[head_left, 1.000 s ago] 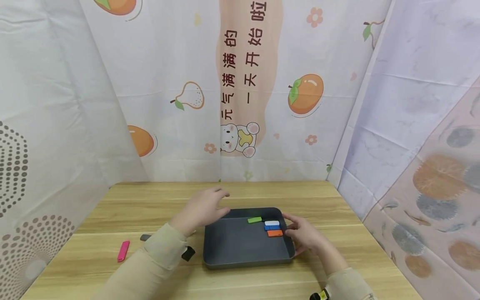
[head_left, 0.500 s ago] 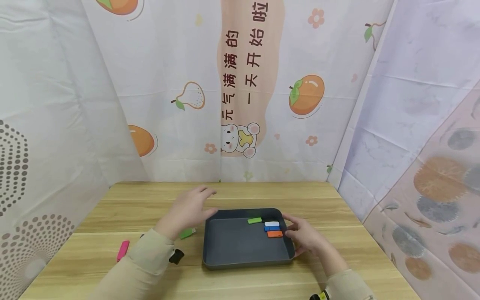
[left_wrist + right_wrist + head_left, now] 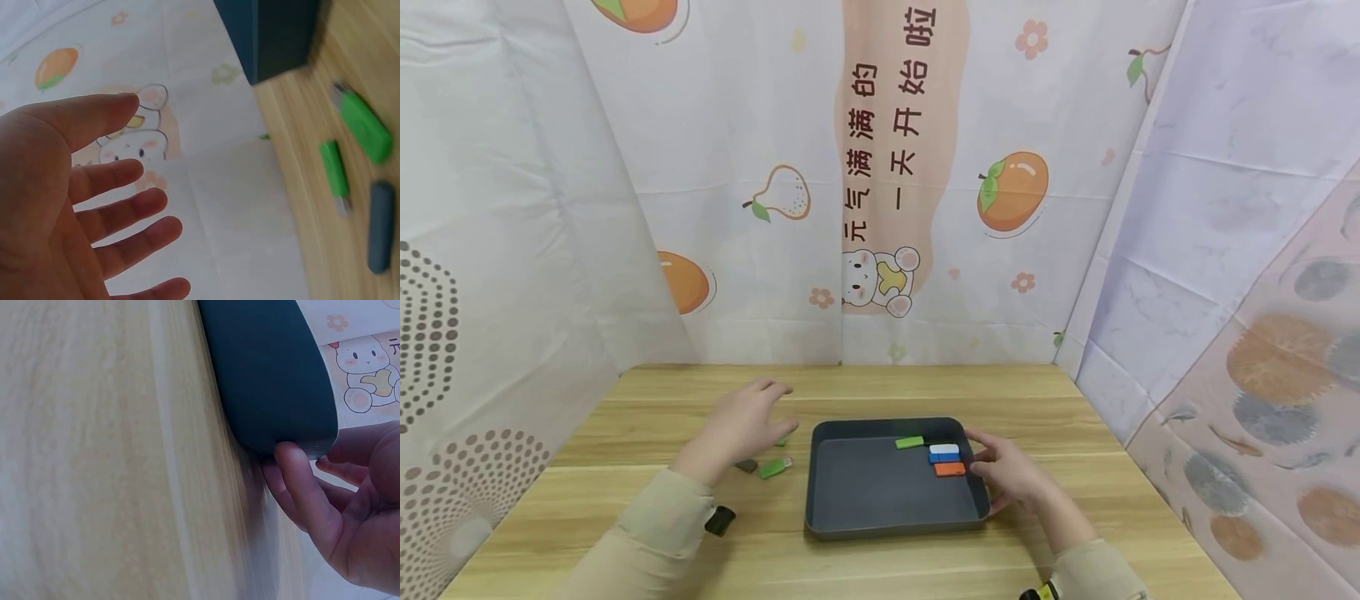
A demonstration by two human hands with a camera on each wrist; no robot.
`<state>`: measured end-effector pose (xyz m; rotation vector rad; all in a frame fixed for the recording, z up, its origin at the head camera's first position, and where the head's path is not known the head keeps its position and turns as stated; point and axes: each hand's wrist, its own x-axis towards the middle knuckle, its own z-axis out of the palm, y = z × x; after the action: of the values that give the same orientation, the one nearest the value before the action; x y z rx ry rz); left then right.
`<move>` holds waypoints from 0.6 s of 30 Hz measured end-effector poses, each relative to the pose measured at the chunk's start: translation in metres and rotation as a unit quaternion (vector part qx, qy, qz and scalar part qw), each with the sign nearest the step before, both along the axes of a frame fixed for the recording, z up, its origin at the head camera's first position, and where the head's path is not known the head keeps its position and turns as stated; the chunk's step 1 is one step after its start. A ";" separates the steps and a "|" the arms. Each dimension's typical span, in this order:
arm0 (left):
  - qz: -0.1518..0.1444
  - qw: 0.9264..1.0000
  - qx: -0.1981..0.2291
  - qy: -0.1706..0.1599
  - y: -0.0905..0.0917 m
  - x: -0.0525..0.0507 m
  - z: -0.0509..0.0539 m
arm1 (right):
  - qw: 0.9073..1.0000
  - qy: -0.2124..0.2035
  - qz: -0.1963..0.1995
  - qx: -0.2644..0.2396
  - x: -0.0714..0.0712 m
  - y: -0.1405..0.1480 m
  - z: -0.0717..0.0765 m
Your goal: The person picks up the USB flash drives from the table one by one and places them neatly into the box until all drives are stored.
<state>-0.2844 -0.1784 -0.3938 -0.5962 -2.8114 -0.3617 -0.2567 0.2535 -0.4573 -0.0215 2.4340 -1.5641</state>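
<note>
On a wood-grain table, a shallow dark grey rectangular tray; the right hand grips its right wall with bent fingers. Inside, by that wall, near to far: flat orange, blue and white sticks, then a bright green stick. Left of the tray lie two green USB sticks and a rounded grey stick; near them the left hand hangs spread, holding nothing. Beyond the tray, a white fruit-print curtain.
</note>
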 end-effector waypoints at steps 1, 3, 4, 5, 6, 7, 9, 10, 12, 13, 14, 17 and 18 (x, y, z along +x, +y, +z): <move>0.002 1.000 0.002 -0.002 -0.003 0.000 -0.001 | 1.000 0.000 0.000 0.001 0.000 0.000 0.000; 0.007 1.000 0.004 -0.008 -0.008 0.000 -0.003 | 1.000 -0.001 0.000 0.001 0.000 0.000 0.000; 0.010 1.000 0.006 -0.012 -0.011 0.000 -0.004 | 1.000 -0.001 -0.001 0.001 0.000 0.000 0.000; 0.012 1.000 0.007 -0.015 -0.013 0.000 -0.005 | 1.000 0.000 -0.001 0.000 0.000 0.000 0.000; 0.015 1.000 0.007 -0.019 -0.015 0.000 -0.007 | 1.000 0.001 -0.001 0.000 0.000 0.000 0.000; 0.018 1.000 0.007 -0.022 -0.017 -0.001 -0.008 | 1.000 0.001 -0.001 -0.001 0.000 0.000 0.000; 0.021 0.999 0.007 -0.029 -0.021 -0.002 -0.012 | 1.000 0.002 0.000 -0.002 0.000 0.001 0.000; 0.023 0.999 0.008 -0.032 -0.023 -0.003 -0.015 | 1.000 0.002 0.001 -0.002 -0.001 0.001 -0.001; 0.027 0.999 0.011 -0.039 -0.026 -0.005 -0.020 | 1.000 0.001 0.003 -0.003 -0.001 0.001 -0.001; 0.029 0.998 0.014 -0.045 -0.028 -0.006 -0.022 | 1.000 0.001 0.003 -0.004 -0.001 0.001 -0.002; 0.030 0.998 0.015 -0.050 -0.029 -0.007 -0.024 | 1.000 0.001 0.004 -0.003 -0.001 0.001 -0.002; 0.035 0.997 0.019 -0.065 -0.033 -0.010 -0.030 | 1.000 0.001 0.005 -0.005 -0.001 0.001 -0.002; 0.036 0.997 0.019 -0.070 -0.034 -0.011 -0.031 | 1.000 0.001 0.006 -0.005 -0.001 0.001 -0.001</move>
<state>-0.2952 -0.2121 -0.4250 -0.4773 -2.9424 -0.4599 -0.2574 0.2543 -0.4588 -0.0393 2.4238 -1.5721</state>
